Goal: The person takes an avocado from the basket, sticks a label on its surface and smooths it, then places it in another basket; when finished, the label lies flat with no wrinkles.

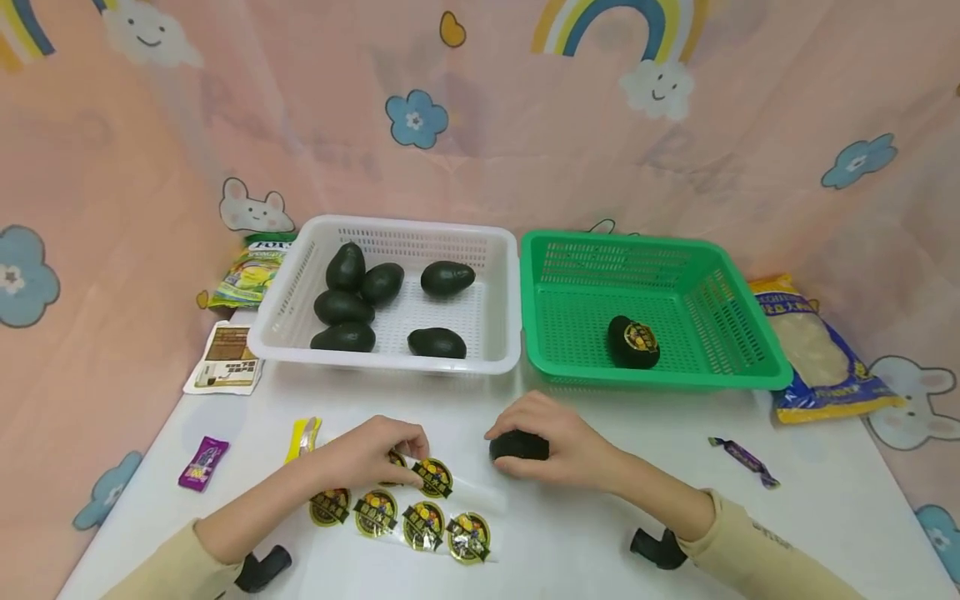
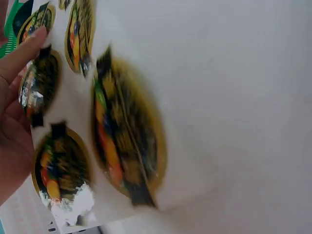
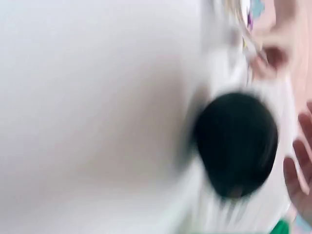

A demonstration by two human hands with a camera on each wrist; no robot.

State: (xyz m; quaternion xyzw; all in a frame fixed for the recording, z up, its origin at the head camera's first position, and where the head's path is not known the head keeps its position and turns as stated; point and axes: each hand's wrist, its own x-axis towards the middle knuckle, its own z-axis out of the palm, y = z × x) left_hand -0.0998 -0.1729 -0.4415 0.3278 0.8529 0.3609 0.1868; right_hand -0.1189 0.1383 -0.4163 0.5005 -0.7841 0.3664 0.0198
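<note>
My left hand (image 1: 378, 454) pinches the near end of a clear sheet of round black-and-gold stickers (image 1: 423, 525), fingertips at one sticker (image 2: 36, 19) in the left wrist view. Several stickers show on the sheet. To the right, my right hand (image 1: 551, 437) holds a dark avocado (image 1: 520, 446) low over the white table, with fingers on the far side and thumb on the near side. In the blurred right wrist view, the avocado (image 3: 236, 146) appears with spread fingers (image 3: 295, 170) beside it.
Several avocados lie in a white basket (image 1: 386, 360) at the back. Beside it, a green basket (image 1: 660, 379) contains one stickered avocado (image 1: 632, 343). Snack bags (image 1: 817, 350) flank the baskets. A purple packet (image 1: 204, 463), yellow packet (image 1: 303, 437) and wrapped candy (image 1: 745, 461) lie on the table.
</note>
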